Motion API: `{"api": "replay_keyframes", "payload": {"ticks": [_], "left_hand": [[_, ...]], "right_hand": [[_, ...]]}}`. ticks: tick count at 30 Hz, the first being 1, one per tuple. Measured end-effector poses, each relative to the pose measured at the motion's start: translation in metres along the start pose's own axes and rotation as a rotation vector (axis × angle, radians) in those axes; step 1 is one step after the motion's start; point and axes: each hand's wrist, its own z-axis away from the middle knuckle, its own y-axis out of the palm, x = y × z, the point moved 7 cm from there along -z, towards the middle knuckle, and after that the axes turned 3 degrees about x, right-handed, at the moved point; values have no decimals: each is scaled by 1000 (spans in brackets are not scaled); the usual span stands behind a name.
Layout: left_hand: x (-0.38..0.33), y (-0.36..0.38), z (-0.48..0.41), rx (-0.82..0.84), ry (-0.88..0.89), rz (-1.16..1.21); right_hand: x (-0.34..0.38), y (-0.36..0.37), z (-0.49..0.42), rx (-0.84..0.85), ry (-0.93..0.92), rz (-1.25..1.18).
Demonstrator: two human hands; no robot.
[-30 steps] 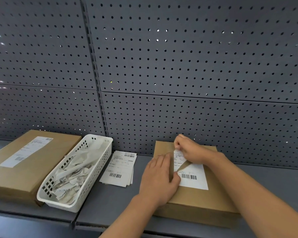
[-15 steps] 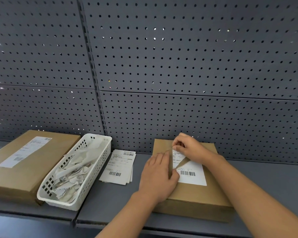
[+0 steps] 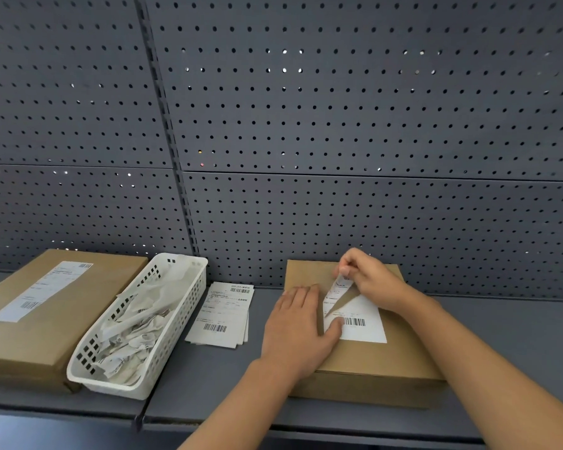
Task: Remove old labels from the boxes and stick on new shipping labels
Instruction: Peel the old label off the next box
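Lifted higher, right hand (image 3: 371, 280) pinches the label (image 3: 363, 329) corner; flat left hand (image 3: 298, 329) presses the box (image 3: 384, 365).

On the shelf (image 3: 208, 384), before the pegboard (image 3: 338, 125), the left box (image 3: 78, 319) sits at 9 o'clock, the left label (image 3: 39, 293) on top. At its 3 o'clock stands the basket (image 3: 176, 323), scraps (image 3: 134, 329) inside. Further toward 3 o'clock lie the label stack (image 3: 221, 315), then the right box (image 3: 387, 362) bearing the right label (image 3: 361, 319). The left hand (image 3: 296, 332) is at that label's 9 o'clock, the right hand (image 3: 368, 280) at 12.
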Motion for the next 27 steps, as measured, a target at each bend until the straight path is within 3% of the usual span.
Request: {"api": "replay_keyframes", "payload": {"ticks": [5, 11, 27], "left_hand": [[-3, -2, 1, -9, 12, 5], [-6, -3, 1, -6, 22, -17], [-6, -3, 1, 21, -25, 8]], "right_hand": [[6, 3, 8, 43, -36, -116], [8, 8, 10, -7, -36, 249], [20, 3, 16, -57, 22, 319]]}}
